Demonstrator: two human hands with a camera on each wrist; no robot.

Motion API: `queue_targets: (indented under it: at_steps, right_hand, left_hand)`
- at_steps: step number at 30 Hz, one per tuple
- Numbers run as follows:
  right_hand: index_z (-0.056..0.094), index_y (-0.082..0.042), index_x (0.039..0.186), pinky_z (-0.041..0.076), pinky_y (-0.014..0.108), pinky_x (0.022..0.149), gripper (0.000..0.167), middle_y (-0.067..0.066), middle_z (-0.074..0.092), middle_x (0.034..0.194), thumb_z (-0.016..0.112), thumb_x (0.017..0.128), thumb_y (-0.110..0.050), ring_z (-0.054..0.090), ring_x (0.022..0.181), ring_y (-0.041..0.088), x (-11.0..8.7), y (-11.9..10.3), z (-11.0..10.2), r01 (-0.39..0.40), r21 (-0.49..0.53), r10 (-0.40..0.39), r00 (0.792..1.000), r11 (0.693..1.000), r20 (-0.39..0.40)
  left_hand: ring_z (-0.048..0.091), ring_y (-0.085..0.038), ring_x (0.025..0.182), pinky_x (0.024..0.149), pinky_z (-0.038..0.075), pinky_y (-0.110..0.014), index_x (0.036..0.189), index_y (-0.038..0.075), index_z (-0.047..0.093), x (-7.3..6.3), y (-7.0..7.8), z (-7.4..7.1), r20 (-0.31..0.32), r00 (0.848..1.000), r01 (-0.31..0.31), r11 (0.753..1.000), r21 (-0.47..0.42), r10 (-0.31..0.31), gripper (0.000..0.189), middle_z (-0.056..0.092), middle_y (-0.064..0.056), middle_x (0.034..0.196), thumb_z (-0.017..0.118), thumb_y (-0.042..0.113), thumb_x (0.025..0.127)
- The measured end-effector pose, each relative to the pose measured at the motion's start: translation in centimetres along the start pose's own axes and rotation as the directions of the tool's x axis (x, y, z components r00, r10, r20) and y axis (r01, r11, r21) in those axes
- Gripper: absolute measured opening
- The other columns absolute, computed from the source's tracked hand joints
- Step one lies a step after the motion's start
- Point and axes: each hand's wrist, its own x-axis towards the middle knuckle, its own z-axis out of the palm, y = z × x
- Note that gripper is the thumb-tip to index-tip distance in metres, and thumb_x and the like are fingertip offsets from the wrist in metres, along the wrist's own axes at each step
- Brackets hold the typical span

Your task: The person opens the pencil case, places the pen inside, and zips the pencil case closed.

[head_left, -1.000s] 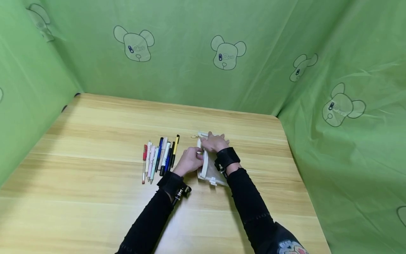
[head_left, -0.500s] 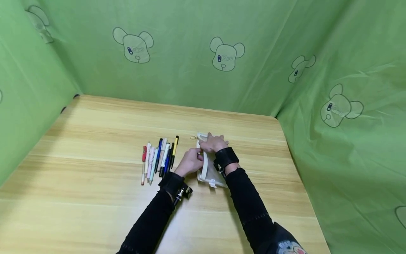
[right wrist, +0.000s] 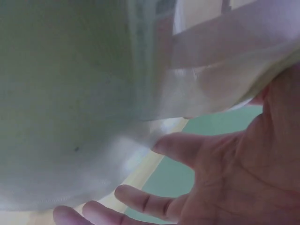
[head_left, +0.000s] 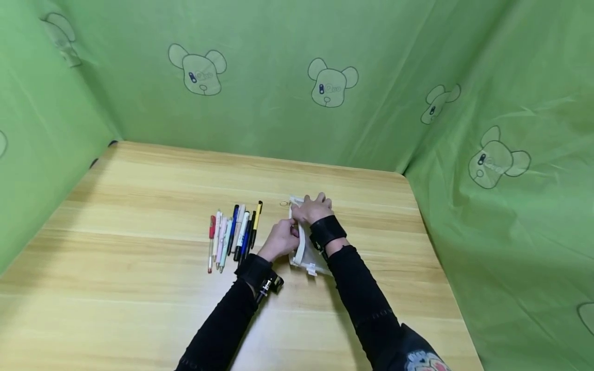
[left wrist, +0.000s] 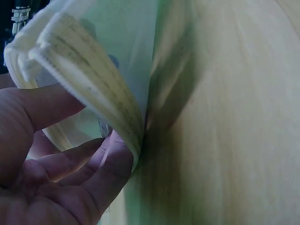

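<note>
A whitish, see-through zip pencil case [head_left: 320, 262] lies on the table with its mouth towards the left. My left hand [head_left: 280, 239] reaches into that mouth. In the left wrist view, the thumb and fingertips [left wrist: 110, 159] go under the pale zipper edge [left wrist: 89, 65], and what they touch inside is hidden. From the far side, my right hand [head_left: 313, 210] holds the case by its mouth edge, other fingers spread. In the right wrist view, the sheer side [right wrist: 70, 140] hangs by the spread fingers [right wrist: 178, 147]. Several pens [head_left: 232, 237] lie side by side left of the case.
The wooden table [head_left: 139, 309] has green cloth [head_left: 260, 113] with bear-face prints behind it and at both sides. A small metal ring [head_left: 284, 203] lies at the case's far left corner. Both wrists wear black straps with cameras.
My left hand has shifted slightly and sits a little deeper at the case's mouth. The right hand's fingers have spread a bit more. The pens stay where they were.
</note>
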Motion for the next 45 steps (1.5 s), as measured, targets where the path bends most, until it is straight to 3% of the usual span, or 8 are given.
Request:
queue_targets:
  at_steps: [9, 16, 23, 27, 35, 38, 41, 45]
  right_hand:
    - [0.035, 0.011, 0.146, 0.043, 0.049, 0.103, 0.084, 0.030, 0.043, 0.134, 0.041, 0.097, -0.057, 0.042, 0.122, 0.044, 0.4, 0.5, 0.1, 0.040, -0.012, -0.040, 0.999, 0.999, 0.028]
    - [0.038, 0.010, 0.147, 0.040, 0.049, 0.108, 0.084, 0.031, 0.044, 0.141, 0.039, 0.096, -0.057, 0.043, 0.128, 0.043, 0.7, 0.9, 0.0, 0.071, -0.043, -0.067, 0.995, 0.997, 0.070]
    - [0.047, 0.008, 0.141, 0.040, 0.055, 0.111, 0.078, 0.032, 0.043, 0.143, 0.037, 0.096, -0.055, 0.041, 0.133, 0.049, 0.6, 1.3, -0.7, 0.064, 0.046, -0.068, 0.993, 0.997, 0.093]
    - [0.053, 0.007, 0.136, 0.038, 0.057, 0.112, 0.075, 0.034, 0.042, 0.146, 0.035, 0.096, -0.054, 0.038, 0.136, 0.050, 0.5, 1.4, -1.0, 0.078, 0.080, -0.088, 0.988, 0.994, 0.130]
    - [0.056, 0.003, 0.131, 0.040, 0.056, 0.107, 0.068, 0.032, 0.043, 0.143, 0.036, 0.091, -0.049, 0.038, 0.132, 0.049, 0.5, 1.6, -1.2, 0.045, 0.115, -0.062, 0.986, 0.992, 0.154]
    - [0.061, 0.000, 0.111, 0.034, 0.057, 0.114, 0.057, 0.028, 0.053, 0.135, 0.032, 0.092, -0.047, 0.044, 0.131, 0.047, 0.6, 1.6, -1.4, 0.078, 0.084, -0.091, 0.981, 0.993, 0.170]
    - [0.054, -0.008, 0.082, 0.024, 0.058, 0.120, 0.047, 0.021, 0.062, 0.113, 0.027, 0.095, -0.044, 0.051, 0.124, 0.043, 0.6, 1.7, -1.5, 0.133, 0.042, -0.138, 0.974, 0.990, 0.177]
    - [0.042, -0.015, 0.068, 0.016, 0.061, 0.123, 0.041, 0.012, 0.054, 0.086, 0.026, 0.096, -0.040, 0.054, 0.112, 0.039, 0.5, 1.9, -1.6, 0.153, 0.053, -0.160, 0.970, 0.987, 0.183]
  left_hand:
    - [0.046, -0.011, 0.056, 0.052, 0.035, -0.020, 0.079, 0.005, 0.059, 0.1, 0.1, 0.2, -0.011, 0.999, -0.042, 0.998, 0.055, 0.043, 0.008, 0.049, 0.003, 0.065, 0.062, -0.002, 0.077]
    - [0.042, -0.011, 0.053, 0.051, 0.033, -0.021, 0.072, 0.007, 0.052, 0.1, 0.3, 0.1, -0.018, 0.998, -0.051, 0.995, 0.085, 0.052, 0.014, 0.043, 0.004, 0.060, 0.060, -0.003, 0.078]
    - [0.047, -0.014, 0.061, 0.055, 0.036, -0.021, 0.070, 0.010, 0.053, -0.2, 0.6, 0.4, -0.049, 0.998, -0.044, 0.994, 0.102, 0.049, 0.017, 0.048, 0.002, 0.067, 0.056, -0.006, 0.077]
    - [0.049, -0.015, 0.063, 0.057, 0.037, -0.021, 0.066, 0.015, 0.048, -0.3, 0.6, 0.6, -0.041, 0.999, -0.025, 0.996, 0.087, 0.029, 0.025, 0.047, 0.002, 0.066, 0.056, -0.006, 0.077]
    - [0.049, -0.015, 0.065, 0.058, 0.038, -0.021, 0.069, 0.013, 0.052, 0.0, 0.6, 0.8, -0.020, 0.999, -0.043, 0.997, 0.064, 0.044, 0.020, 0.049, 0.000, 0.068, 0.058, -0.004, 0.078]
    - [0.050, -0.015, 0.066, 0.058, 0.039, -0.021, 0.070, 0.014, 0.052, 0.0, 0.6, 0.9, -0.009, 0.999, -0.037, 0.998, 0.048, 0.037, 0.021, 0.049, 0.001, 0.069, 0.059, -0.006, 0.076]
    - [0.049, -0.016, 0.065, 0.057, 0.039, -0.021, 0.070, 0.013, 0.050, 0.0, 0.8, 1.1, 0.008, 1.000, -0.019, 1.000, 0.018, 0.019, 0.022, 0.047, 0.001, 0.068, 0.058, -0.008, 0.075]
    - [0.051, -0.016, 0.065, 0.056, 0.041, -0.021, 0.074, 0.008, 0.054, 0.0, 0.8, 1.3, 0.018, 1.000, -0.013, 1.000, -0.020, 0.013, 0.018, 0.048, 0.001, 0.068, 0.057, -0.009, 0.073]
